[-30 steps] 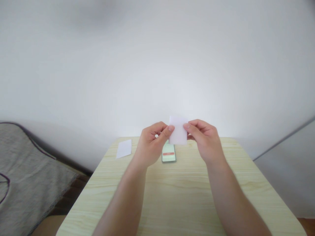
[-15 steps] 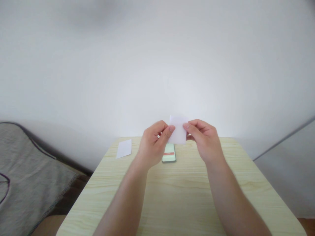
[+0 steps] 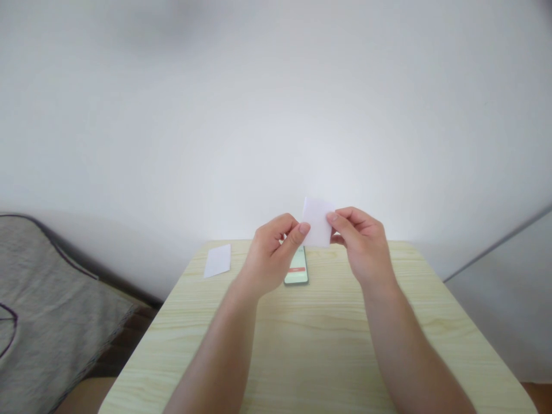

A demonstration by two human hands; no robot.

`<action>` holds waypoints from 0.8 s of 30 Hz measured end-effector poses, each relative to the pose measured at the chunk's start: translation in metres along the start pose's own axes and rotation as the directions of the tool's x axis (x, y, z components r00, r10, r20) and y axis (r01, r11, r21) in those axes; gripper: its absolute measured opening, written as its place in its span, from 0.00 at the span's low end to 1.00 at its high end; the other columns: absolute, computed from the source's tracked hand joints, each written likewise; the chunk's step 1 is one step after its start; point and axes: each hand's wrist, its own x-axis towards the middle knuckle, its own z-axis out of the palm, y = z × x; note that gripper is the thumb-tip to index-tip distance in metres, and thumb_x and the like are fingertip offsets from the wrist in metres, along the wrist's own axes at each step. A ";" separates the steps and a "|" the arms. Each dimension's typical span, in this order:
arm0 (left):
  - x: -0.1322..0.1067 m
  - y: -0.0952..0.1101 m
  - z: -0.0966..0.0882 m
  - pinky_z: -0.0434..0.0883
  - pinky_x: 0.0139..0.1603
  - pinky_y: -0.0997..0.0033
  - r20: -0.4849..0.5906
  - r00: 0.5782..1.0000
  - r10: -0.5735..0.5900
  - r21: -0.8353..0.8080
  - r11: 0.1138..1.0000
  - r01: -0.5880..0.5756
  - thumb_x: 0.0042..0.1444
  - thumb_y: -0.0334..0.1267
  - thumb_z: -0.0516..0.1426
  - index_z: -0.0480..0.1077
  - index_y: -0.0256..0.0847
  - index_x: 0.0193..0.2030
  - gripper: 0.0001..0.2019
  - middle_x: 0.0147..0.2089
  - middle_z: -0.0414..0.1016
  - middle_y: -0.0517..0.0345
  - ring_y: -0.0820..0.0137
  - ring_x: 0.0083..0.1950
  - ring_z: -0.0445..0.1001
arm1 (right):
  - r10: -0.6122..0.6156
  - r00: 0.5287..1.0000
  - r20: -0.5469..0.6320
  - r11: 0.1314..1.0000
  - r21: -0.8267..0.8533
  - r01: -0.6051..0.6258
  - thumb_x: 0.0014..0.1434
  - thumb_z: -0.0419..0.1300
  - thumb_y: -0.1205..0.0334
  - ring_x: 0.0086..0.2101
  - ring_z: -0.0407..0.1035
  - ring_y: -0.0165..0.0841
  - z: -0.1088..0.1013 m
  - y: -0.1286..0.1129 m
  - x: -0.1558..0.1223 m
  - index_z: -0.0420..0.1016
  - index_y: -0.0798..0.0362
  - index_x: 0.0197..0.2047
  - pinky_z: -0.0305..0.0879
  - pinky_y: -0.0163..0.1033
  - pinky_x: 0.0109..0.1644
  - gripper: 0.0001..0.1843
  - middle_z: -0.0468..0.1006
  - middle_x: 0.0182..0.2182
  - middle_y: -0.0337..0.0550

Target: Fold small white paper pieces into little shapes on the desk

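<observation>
Shifted slightly up and rightward, the white paper (image 3: 318, 223) is pinched at opposite edges by left hand (image 3: 273, 257) and right hand (image 3: 367, 247). A phone (image 3: 296, 277) lies on the tabletop (image 3: 310, 339).

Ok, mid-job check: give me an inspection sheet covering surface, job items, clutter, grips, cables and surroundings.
Surface: pale wood-grain table, its far edge by the wall.
Job's things: held white paper, raised above the table; whether it is folded, I cannot tell. Second paper lies toward the table's far left corner.
Clutter: phone on the table, screen lit, partly hidden; text too small to read.
Grips: left grip pinches the held paper's left edge, right grip its right edge.
Cables: nothing seen for certain; dark lines by the grey fabric may be trim.
Surroundings: white wall behind, grey fabric to the left.
</observation>
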 end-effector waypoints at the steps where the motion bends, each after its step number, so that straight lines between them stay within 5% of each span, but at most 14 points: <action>1: 0.000 0.001 0.000 0.55 0.32 0.67 0.008 1.000 0.000 0.009 1.000 0.000 0.72 0.51 0.56 0.60 0.41 0.29 0.22 0.29 0.57 0.63 0.72 0.32 0.56 | 0.000 1.000 -0.009 1.000 -0.003 0.000 0.61 0.73 0.53 0.28 0.73 0.28 0.000 0.000 0.000 0.82 0.50 0.33 0.77 0.33 0.34 0.10 0.79 0.26 0.34; 24: 0.001 -0.001 0.000 0.55 0.31 0.68 0.017 1.000 -0.008 -0.045 0.999 0.008 0.71 0.52 0.56 0.59 0.41 0.29 0.23 0.28 0.56 0.63 0.72 0.30 0.56 | 0.011 1.000 -0.005 1.000 -0.025 -0.011 0.61 0.72 0.51 0.28 0.73 0.30 0.001 0.000 -0.002 0.81 0.51 0.34 0.75 0.36 0.34 0.12 0.78 0.26 0.35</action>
